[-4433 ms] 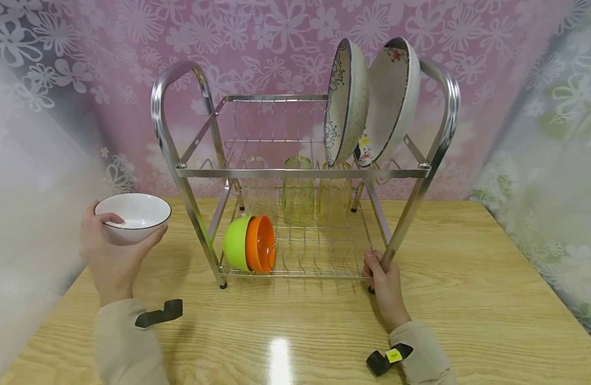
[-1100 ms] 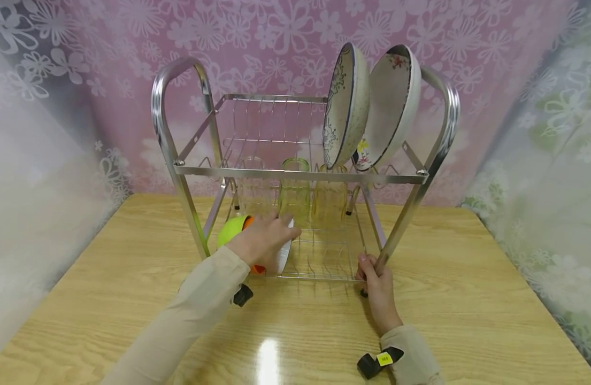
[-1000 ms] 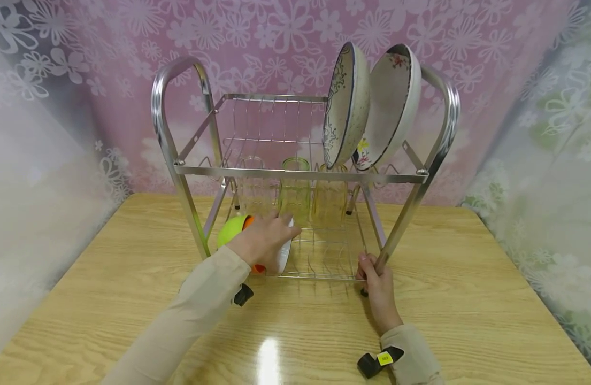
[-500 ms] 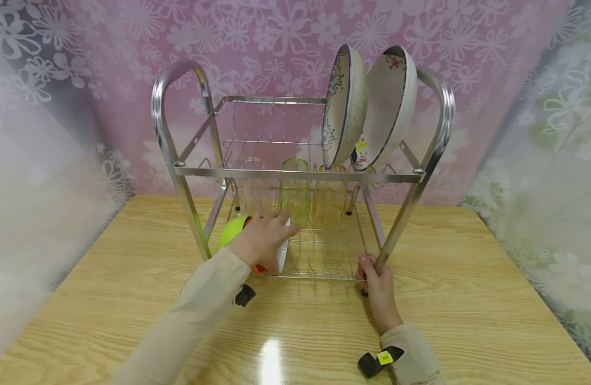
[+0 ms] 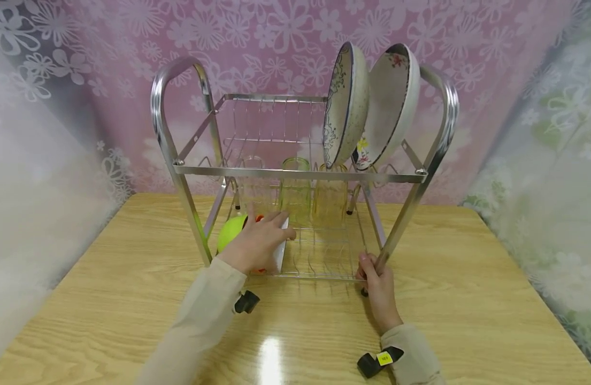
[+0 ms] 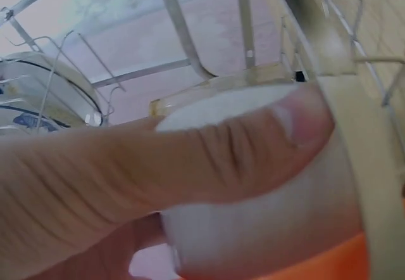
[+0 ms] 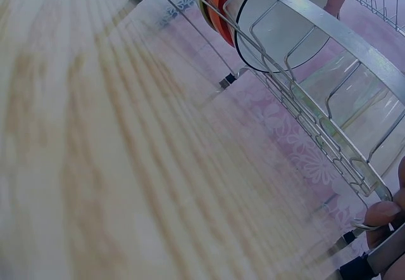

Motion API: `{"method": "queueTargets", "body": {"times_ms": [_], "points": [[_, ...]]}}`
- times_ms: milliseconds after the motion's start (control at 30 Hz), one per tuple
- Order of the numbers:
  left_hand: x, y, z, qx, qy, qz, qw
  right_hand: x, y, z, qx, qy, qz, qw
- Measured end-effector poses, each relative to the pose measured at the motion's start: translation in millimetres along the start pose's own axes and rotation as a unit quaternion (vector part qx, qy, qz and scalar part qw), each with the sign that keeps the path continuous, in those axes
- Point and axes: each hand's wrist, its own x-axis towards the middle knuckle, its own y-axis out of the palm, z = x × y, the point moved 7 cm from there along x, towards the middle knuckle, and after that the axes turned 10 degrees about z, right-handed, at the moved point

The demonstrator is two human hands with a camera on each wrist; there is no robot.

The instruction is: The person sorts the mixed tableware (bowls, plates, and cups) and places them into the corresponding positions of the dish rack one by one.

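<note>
My left hand [image 5: 259,240] holds a white bowl [image 5: 279,258] with a dark rim on the lower shelf of a metal dish rack [image 5: 300,174]. The bowl stands on edge, its mouth facing right, and one finger points up. In the left wrist view my thumb [image 6: 253,147] lies across the bowl's side. Directly left of it are an orange bowl [image 7: 218,4], mostly covered by the hand in the head view, and a green bowl [image 5: 229,232]. My right hand [image 5: 379,291] grips the rack at its front right leg, beside the lower shelf's corner.
Behind the bowls stand a clear glass [image 5: 253,192], a green glass [image 5: 295,195] and a yellow glass [image 5: 330,198]. Two large patterned bowls, one speckled [image 5: 357,107] and one floral [image 5: 396,107], stand on edge on the upper shelf. The rack rests on a wooden table [image 5: 468,294].
The white bowl has gone from the air left of the rack onto the lower shelf beside the orange bowl. Lately it has edged left and one left finger has risen. The right hand keeps its grip.
</note>
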Motion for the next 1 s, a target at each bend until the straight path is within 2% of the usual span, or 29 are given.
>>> {"method": "queueTargets", "body": {"times_ms": [167,467,767,900,1000], "points": [[-6.0,-2.2,3.3,-0.045,0.002,0.010,0.9990,-1,6,0,0.005,0.003,0.007,1.000],[-11.3,-1.1,8.1,-0.081,0.030,-0.048,0.9951,-1,5,-3,-0.011,0.018,0.007,1.000],[-13.2,2.7,7.6,-0.082,0.042,-0.068,0.9934,-3,2,1,-0.010,0.002,0.012,1.000],[-16.2,-1.9,6.1,-0.088,0.047,-0.086,0.9913,-4,1,3,-0.010,0.005,0.011,1.000],[-20.6,-11.4,6.2,-0.095,0.046,-0.112,0.9881,-3,0,5,-0.015,0.007,0.005,1.000]]}}
